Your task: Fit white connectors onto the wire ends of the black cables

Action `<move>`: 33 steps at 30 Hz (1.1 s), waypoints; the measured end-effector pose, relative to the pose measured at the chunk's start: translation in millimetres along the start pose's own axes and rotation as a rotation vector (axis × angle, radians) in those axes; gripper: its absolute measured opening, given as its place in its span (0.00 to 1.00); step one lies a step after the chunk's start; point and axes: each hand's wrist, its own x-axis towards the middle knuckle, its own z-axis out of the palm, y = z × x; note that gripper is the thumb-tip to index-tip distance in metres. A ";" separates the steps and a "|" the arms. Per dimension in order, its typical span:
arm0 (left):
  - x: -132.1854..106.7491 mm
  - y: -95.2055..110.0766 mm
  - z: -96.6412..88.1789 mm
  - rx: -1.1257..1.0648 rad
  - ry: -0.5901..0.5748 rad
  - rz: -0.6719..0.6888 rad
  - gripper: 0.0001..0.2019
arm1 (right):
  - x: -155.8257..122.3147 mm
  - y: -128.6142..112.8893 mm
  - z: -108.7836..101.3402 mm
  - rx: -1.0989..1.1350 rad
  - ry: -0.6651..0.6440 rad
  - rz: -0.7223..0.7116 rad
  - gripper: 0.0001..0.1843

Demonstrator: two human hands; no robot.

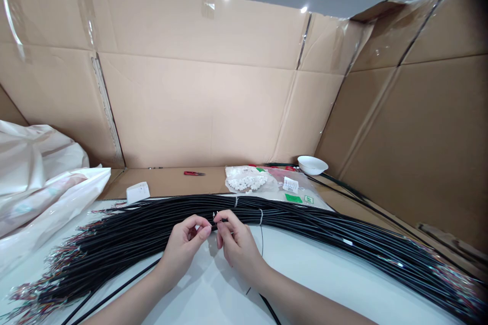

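A thick bundle of black cables [160,223] lies across the white table, its stripped coloured wire ends fanned out at the left [57,264] and right [457,284]. My left hand [185,244] and my right hand [236,244] meet just in front of the bundle's middle. Both pinch the end of one thin black cable [220,220] between fingertips. Something tiny and white shows at that cable tip; I cannot make out what it is. That cable trails back under my right wrist.
Cardboard walls [198,111] enclose the table at the back and right. Behind the bundle lie a clear bag of small white connectors [247,180], a white bowl [312,164], red snips [193,173] and a small white box [137,192]. White plastic bags [41,183] are heaped at left.
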 end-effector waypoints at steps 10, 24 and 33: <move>3.3 -4.8 -1.5 -0.018 -0.010 0.022 0.09 | 1.9 -1.6 -2.3 -0.026 -0.023 -0.035 0.09; 9.0 0.3 -2.9 -0.226 0.102 -0.154 0.11 | 0.5 -9.9 -3.6 -0.194 -0.181 -0.115 0.06; 7.2 -4.8 -0.8 -0.482 0.036 -0.242 0.11 | 8.8 -6.1 -14.3 -0.369 -0.027 -0.152 0.07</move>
